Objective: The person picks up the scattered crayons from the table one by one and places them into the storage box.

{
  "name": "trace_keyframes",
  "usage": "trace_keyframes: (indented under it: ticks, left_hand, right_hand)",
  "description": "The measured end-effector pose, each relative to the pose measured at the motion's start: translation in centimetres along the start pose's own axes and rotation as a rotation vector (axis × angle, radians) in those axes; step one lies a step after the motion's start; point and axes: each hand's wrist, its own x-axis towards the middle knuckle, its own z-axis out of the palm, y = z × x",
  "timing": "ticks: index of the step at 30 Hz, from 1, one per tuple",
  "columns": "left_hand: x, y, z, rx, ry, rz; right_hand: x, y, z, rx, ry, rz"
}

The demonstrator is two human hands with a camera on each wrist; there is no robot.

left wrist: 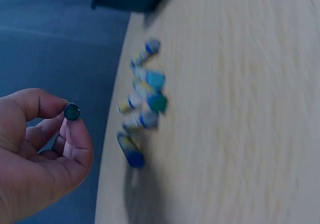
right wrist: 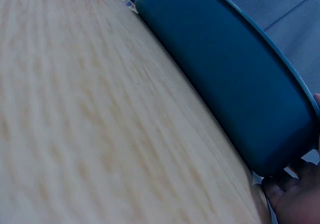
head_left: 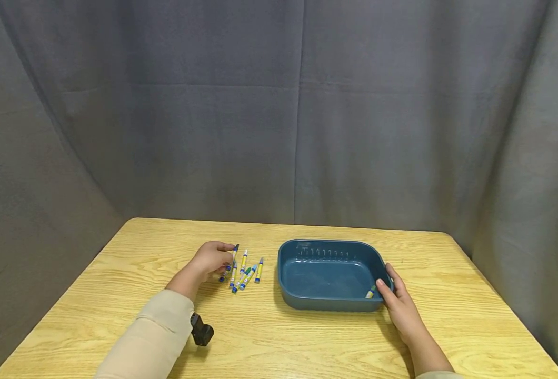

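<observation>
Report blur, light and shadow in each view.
Head view: fairly sharp, soft shadow beside the tray; left wrist view: loose crayons blurred, the left hand and its held crayon crisper, a dark shadow on the table; right wrist view: bluish cast, right hand dim.

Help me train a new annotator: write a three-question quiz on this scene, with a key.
1. Multiple choice: what does the left hand pinch?
A) a crayon
B) the curtain
C) a sleeve

2. Fill in: the blue tub is gripped by the ____.

3. True or false: no crayon lies inside the tub.

Key:
1. A
2. right hand
3. False; one crayon shows inside, near that hand.
</observation>
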Motion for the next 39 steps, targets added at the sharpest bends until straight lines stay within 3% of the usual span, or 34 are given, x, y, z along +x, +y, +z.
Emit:
trace_keyframes:
  ticks: [7, 15, 22, 34, 39]
  left_hand:
    - [0.0, 2.6, 2.1, -0.046, -0.077, 0.064]
    - [0.5, 5.7, 5.8, -0.104, -0.131, 0.101]
    - [0.3, 7.8, 9.0, -0.056, -0.167, 0.122]
    - [0.1, 9.0, 14.9, 0.005, -0.293, 0.109]
    - [0.0, 9.2, 17.2, -0.004, -0.298, 0.099]
  right_hand:
    - [0.1, 0.2, 0.0, -0.005, -0.001, -0.011]
    - [-0.1, 0.3, -0.2, 0.002, 0.008, 0.001]
    - [0.0, 0.1, -0.2, 0.022, -0.002, -0.001]
    - [-0.1, 0.1, 0.1, 0.076, -0.004, -0.025]
    - [-0.1, 0.1, 0.1, 0.080, -0.005, -0.021]
